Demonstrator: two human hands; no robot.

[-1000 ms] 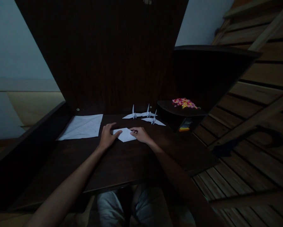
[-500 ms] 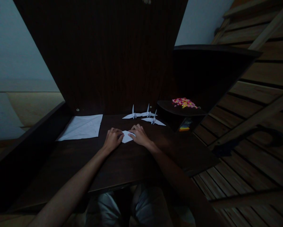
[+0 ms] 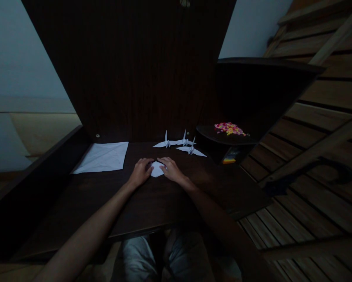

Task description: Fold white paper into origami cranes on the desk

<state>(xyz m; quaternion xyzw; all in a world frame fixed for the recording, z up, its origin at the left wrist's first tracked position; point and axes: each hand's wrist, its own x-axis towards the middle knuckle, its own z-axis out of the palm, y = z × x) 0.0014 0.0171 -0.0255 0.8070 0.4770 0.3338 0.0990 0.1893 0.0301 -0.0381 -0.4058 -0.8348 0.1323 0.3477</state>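
Observation:
A small folded piece of white paper [image 3: 157, 170] lies on the dark desk between my hands. My left hand [image 3: 141, 171] grips its left edge, the thumb resting near the side. From the right, my right hand [image 3: 172, 170] holds the other edge with curled fingers, which reach over the top corner. The fingertips cover part of both sides. Just beyond my hands stand three white paper cranes, one at the left [image 3: 167, 144], one behind [image 3: 185, 142] and one nearer at the right [image 3: 191, 150].
White paper sheets [image 3: 103, 157] lie at the desk's left, beside a raised side board [image 3: 40, 168]. On a corner shelf [image 3: 205, 132] at the right sits a heap of small pink, red and yellow pieces [image 3: 230, 128]. A small box with a yellow band [image 3: 229, 159] is below it.
My right hand's fingers have shifted left, over the top corner of the folded paper. My left hand has barely moved and still holds its edge. The view has tilted slightly.

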